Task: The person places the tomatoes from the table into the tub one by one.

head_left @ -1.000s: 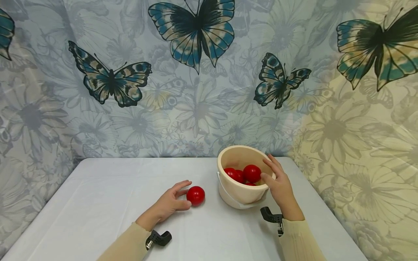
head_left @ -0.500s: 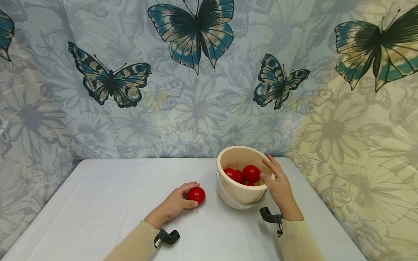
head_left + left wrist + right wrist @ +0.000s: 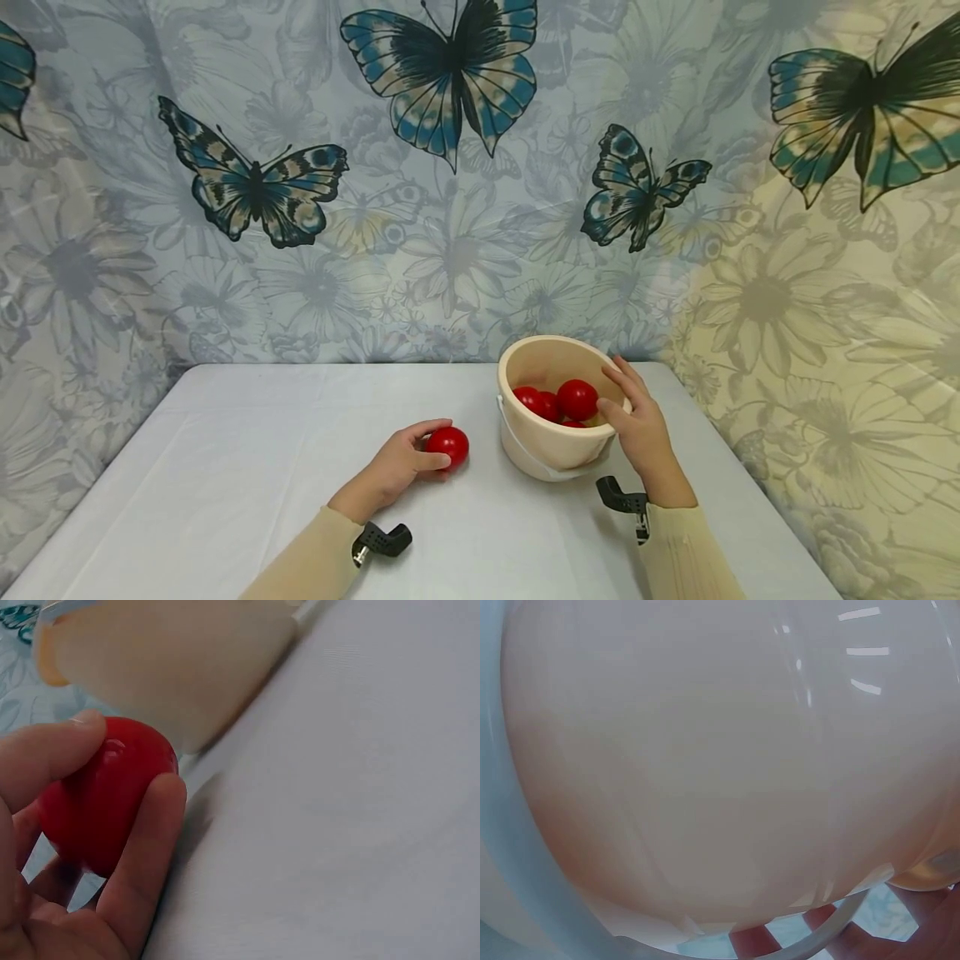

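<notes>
A shiny red ball (image 3: 453, 442) is gripped by the left hand (image 3: 396, 468) low over the table. In the left wrist view, thumb and fingers press the ball (image 3: 105, 802) from opposite sides. To its right stands a cream bucket (image 3: 551, 450) with several red balls (image 3: 577, 400) inside. The right hand (image 3: 647, 432) holds the bucket at its right rim, thumb at the near edge and fingers spread along the side. The bucket's wall (image 3: 705, 765) fills the right wrist view, with some fingertips (image 3: 754, 941) showing below it.
The bucket's pale handle (image 3: 525, 450) hangs down its front. A white-covered table (image 3: 225, 467) reaches back to a butterfly-print cloth (image 3: 465, 275). Each wrist wears a black camera mount (image 3: 386, 540). Bucket and ball stand a short gap apart.
The left hand has moved right and closed round the red ball, which has shifted only slightly. The right hand and bucket stay practically where they were.
</notes>
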A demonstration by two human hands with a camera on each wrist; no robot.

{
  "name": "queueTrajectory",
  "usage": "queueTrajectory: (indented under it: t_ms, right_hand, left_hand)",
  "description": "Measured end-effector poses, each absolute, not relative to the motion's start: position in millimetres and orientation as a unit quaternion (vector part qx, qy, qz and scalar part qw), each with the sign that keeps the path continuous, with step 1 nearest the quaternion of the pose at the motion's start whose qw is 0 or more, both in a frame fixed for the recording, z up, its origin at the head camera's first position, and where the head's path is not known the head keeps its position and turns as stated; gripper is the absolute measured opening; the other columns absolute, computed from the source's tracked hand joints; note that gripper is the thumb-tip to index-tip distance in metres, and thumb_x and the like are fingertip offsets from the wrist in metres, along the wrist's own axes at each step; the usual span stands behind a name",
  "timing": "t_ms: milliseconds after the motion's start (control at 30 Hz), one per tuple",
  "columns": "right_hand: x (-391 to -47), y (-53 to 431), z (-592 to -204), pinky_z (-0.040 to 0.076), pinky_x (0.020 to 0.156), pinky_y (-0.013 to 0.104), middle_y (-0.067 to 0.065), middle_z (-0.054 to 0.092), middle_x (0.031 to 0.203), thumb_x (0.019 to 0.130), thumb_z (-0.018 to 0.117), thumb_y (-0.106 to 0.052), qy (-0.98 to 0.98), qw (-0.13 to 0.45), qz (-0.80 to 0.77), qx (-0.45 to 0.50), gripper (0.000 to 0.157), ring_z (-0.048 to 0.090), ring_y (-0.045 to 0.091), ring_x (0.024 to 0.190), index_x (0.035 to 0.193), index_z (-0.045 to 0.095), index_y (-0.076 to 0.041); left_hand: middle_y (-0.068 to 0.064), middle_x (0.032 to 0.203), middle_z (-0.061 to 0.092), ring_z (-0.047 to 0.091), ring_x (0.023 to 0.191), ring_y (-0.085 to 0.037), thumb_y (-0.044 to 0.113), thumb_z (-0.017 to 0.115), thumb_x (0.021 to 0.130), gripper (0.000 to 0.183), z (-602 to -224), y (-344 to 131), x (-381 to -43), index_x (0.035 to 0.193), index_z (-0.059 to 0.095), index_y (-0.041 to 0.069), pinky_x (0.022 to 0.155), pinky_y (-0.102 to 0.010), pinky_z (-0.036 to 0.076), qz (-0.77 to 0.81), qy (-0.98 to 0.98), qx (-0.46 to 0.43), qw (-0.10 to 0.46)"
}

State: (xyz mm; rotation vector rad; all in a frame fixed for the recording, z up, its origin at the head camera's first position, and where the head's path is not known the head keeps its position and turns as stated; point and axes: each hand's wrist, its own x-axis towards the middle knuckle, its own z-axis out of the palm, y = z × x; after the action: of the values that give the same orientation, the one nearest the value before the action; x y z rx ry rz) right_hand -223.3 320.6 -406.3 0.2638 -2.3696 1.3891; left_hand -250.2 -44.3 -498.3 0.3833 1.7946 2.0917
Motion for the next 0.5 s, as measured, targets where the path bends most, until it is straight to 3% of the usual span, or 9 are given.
queueTrajectory:
  t_ms: [100, 233, 367, 500]
  right_hand:
    - [-224, 322, -407, 0.034, 0.104, 0.018, 0.008, 0.026, 0.16, 0.097, 0.061, -0.01, -0.843, 0.189, 0.494, 0.096, 0.051, 0.026, 0.035, 0.144, 0.145, 0.048, 0.001]
    - [-224, 323, -407, 0.033, 0.101, 0.014, 0.009, 0.026, 0.16, 0.097, 0.061, -0.01, -0.844, 0.189, 0.494, 0.095, 0.051, 0.026, 0.036, 0.144, 0.145, 0.048, 0.001]
    - [-223, 322, -407, 0.036, 0.11, 0.035, 0.007, 0.026, 0.161, 0.097, 0.062, -0.011, -0.844, 0.186, 0.495, 0.092, 0.052, 0.025, 0.035, 0.144, 0.146, 0.048, 0.001]
    - [-223, 320, -406, 0.033, 0.11, 0.056, 0.005, 0.025, 0.161, 0.097, 0.061, -0.009, -0.838, 0.186, 0.504, 0.098, 0.052, 0.024, 0.034, 0.145, 0.146, 0.048, 0.001]
  left_hand:
    - [-0.023, 0.139, 0.047, 0.058, 0.114, -0.035, -0.002, 0.073, 0.088, 0.067, -498, -47, -251, 0.148, 0.042, -0.004, 0.086, -0.048, 0.057, 0.768, 0.599, 0.124, 0.188]
    - [-0.023, 0.144, 0.042, 0.057, 0.115, -0.036, 0.001, 0.072, 0.09, 0.068, -497, -48, -253, 0.15, 0.039, -0.002, 0.088, -0.047, 0.056, 0.786, 0.578, 0.104, 0.194]
    - [-0.022, 0.145, 0.039, 0.057, 0.115, -0.035, 0.003, 0.071, 0.091, 0.069, -494, -46, -255, 0.151, 0.037, 0.0, 0.09, -0.044, 0.056, 0.807, 0.552, 0.068, 0.197]
    - [-0.02, 0.146, 0.037, 0.056, 0.116, -0.036, 0.005, 0.07, 0.093, 0.069, -486, -40, -255, 0.152, 0.035, 0.001, 0.091, -0.042, 0.055, 0.835, 0.514, 0.035, 0.193]
